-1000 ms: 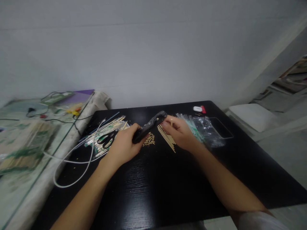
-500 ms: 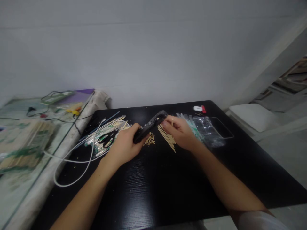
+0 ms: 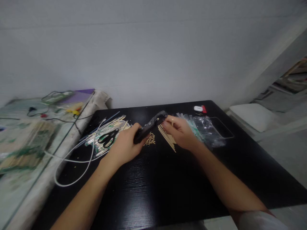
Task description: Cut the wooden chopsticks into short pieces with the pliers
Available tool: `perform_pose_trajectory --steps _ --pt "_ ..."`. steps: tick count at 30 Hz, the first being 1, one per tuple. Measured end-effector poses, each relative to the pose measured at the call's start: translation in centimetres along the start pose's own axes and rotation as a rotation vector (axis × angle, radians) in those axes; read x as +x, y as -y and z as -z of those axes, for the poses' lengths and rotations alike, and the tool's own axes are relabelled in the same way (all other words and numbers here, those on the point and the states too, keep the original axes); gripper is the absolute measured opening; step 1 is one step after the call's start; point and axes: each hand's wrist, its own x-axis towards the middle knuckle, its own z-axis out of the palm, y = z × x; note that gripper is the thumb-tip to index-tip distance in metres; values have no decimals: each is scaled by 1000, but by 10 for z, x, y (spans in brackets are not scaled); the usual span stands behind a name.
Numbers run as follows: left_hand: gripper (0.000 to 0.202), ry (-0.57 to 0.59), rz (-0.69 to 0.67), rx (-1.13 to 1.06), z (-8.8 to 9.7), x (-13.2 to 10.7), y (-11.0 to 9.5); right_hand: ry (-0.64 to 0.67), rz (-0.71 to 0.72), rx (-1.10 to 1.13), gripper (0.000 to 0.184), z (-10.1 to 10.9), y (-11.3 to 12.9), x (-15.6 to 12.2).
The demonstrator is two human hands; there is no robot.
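My left hand (image 3: 126,142) is wrapped round a long black hand tool (image 3: 150,127), raised above the table and slanting up to the right; its exact kind is unclear. At its far end the fingers of my right hand (image 3: 179,129) are pinched together, close against the tool's tip. A tiny pale spot shows at that tip, and what the right fingers hold is hidden. Below the tool lie short cut pieces of wooden stick (image 3: 150,139). Long thin wooden sticks (image 3: 168,139) lie side by side just under my right hand.
Black-handled scissors (image 3: 107,138) rest on plastic-wrapped stick packs (image 3: 96,143) at the left, near a looping white cable (image 3: 72,184). Clear plastic wrappers (image 3: 208,131) lie to the right. A white case (image 3: 198,108) sits behind. A cluttered glass-topped table (image 3: 21,188) adjoins on the left.
Both hands and the black tool stay almost in place. No clear change shows in their grip.
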Motion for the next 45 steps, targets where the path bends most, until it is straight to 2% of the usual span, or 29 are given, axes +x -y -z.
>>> perform_pose_trajectory --steps 15,26,33,38,45 --pt "24 5 9 14 -2 1 -1 -13 55 14 21 -2 0 1" --pt "17 1 40 124 -10 0 9 -33 51 -41 26 -5 -1 1" --pt "11 20 61 164 -9 3 13 -17 27 -29 25 -6 -4 3" --pt "8 -19 17 163 -8 5 15 -29 -13 -10 26 -7 -4 2" --pt "14 -59 28 175 -8 5 15 -26 -50 53 27 -10 -5 -1"
